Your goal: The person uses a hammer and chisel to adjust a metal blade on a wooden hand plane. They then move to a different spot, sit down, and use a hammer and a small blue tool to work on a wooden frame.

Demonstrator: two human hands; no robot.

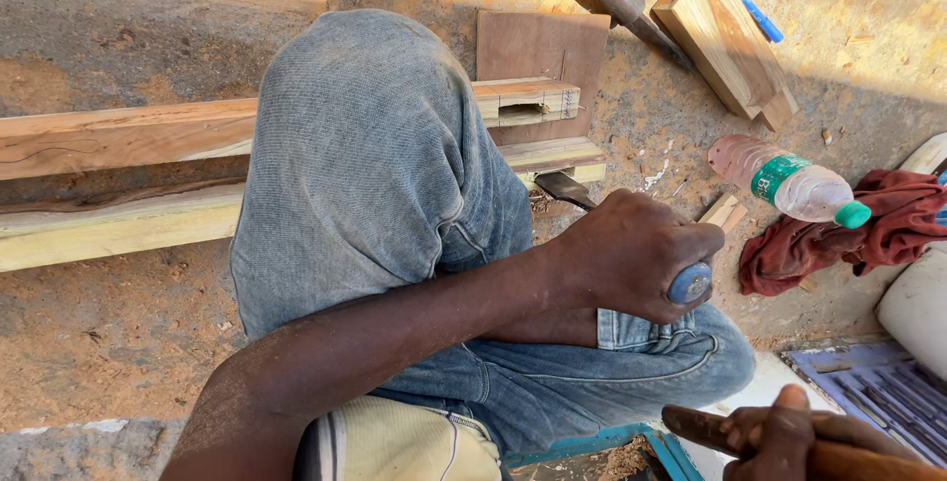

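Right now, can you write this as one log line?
left hand: grips blue-capped chisel | right hand: holds wooden handle | chisel tip at notched plank

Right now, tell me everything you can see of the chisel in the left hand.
The chisel is gripped in the left hand, fist closed round the handle. Only the rounded blue butt end shows past the fingers at the lower right, and a flat dark metal blade juts out up and to the left. The blade slants down toward the end of the lower pale wooden beam, beside wood chips; its tip is hidden behind the raised knee.
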